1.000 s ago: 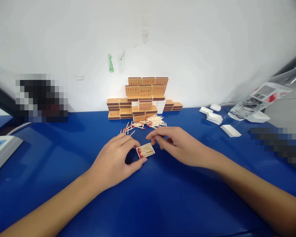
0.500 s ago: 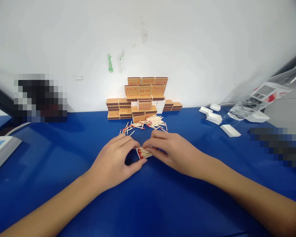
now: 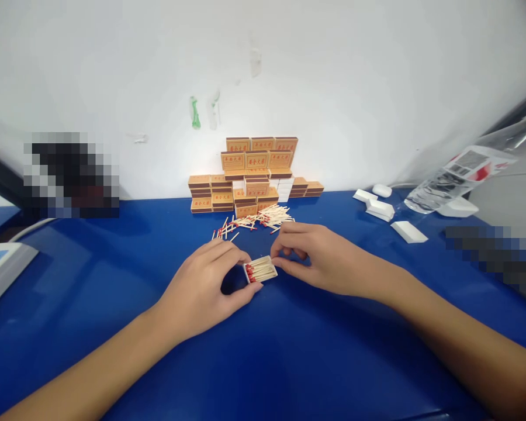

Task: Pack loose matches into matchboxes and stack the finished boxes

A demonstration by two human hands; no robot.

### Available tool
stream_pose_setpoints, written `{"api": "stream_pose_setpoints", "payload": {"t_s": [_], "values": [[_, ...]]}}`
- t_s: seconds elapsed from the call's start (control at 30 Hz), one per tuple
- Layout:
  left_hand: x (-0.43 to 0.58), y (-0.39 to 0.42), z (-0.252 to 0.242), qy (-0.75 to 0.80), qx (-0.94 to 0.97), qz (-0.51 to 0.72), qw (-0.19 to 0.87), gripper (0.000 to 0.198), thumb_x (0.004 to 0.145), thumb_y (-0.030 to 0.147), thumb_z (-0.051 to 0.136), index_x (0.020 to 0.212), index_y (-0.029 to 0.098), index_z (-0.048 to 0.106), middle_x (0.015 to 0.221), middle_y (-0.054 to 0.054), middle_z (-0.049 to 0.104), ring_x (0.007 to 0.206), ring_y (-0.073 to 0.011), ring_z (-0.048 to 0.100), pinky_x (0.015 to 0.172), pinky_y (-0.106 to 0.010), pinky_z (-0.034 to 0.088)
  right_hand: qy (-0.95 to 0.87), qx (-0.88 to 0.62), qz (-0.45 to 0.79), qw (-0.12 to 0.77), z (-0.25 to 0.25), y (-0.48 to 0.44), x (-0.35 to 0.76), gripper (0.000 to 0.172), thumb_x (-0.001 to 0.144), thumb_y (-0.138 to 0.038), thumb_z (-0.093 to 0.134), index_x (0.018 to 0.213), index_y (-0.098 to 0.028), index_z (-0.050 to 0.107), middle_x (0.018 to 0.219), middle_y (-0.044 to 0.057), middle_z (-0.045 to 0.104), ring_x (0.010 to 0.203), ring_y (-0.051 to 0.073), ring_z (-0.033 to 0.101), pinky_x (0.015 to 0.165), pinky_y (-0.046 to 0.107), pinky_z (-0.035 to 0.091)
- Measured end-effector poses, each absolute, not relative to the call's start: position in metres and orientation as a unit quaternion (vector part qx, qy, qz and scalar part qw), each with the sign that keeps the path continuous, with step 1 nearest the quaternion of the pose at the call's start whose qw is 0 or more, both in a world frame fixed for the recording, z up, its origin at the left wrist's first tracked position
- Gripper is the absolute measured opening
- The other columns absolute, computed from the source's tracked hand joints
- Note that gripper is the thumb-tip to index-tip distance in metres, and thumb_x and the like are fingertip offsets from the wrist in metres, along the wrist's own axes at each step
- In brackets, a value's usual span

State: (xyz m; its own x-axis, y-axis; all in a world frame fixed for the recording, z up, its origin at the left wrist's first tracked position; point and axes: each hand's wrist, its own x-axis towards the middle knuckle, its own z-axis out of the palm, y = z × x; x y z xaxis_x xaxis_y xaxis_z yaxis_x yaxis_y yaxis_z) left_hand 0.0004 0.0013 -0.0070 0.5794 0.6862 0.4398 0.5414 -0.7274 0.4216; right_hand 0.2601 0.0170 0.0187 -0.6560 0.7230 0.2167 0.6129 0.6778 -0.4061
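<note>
A small white matchbox tray (image 3: 275,273) filled with red-headed matches (image 3: 261,269) lies tilted in direction on the blue table, its match heads to the left. My left hand (image 3: 208,285) holds the tray's left end, fingers on the far side and thumb on the near side. My right hand (image 3: 318,257) is at the tray's right far corner. Its thumb and index tips are nearly together there, the other fingers curled; whether anything is pinched between them cannot be made out. Just beyond lies a loose pile of matches (image 3: 272,217).
Stacked orange matchboxes (image 3: 258,161) stand against the white wall. At the right are white box-like pieces (image 3: 409,232) and a leaning clear plastic bottle (image 3: 447,181). A white power strip (image 3: 9,269) sits on the left of the blue table (image 3: 254,362).
My right hand has drawn back to the right and slightly up from over the tray, uncovering its matches. My left hand keeps its hold almost unmoved.
</note>
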Motion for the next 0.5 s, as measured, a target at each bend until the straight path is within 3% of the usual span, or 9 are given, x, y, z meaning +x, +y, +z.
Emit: {"api": "stream_pose_setpoints", "payload": {"t_s": [0.5], "values": [[0.0, 0.003, -0.01, 0.34, 0.89, 0.275, 0.124, 0.019, 0.095, 0.035, 0.077, 0.104, 0.02, 0.068, 0.101, -0.003, 0.073, 0.094, -0.0223, 0.067, 0.086, -0.041, 0.055, -0.911, -0.349, 0.156, 0.152, 0.01, 0.012, 0.252, 0.014, 0.107, -0.024, 0.056, 0.103, -0.018, 0.068, 0.101, 0.005, 0.066, 0.079, 0.015, 0.062, 0.071, 0.029, 0.046]]}}
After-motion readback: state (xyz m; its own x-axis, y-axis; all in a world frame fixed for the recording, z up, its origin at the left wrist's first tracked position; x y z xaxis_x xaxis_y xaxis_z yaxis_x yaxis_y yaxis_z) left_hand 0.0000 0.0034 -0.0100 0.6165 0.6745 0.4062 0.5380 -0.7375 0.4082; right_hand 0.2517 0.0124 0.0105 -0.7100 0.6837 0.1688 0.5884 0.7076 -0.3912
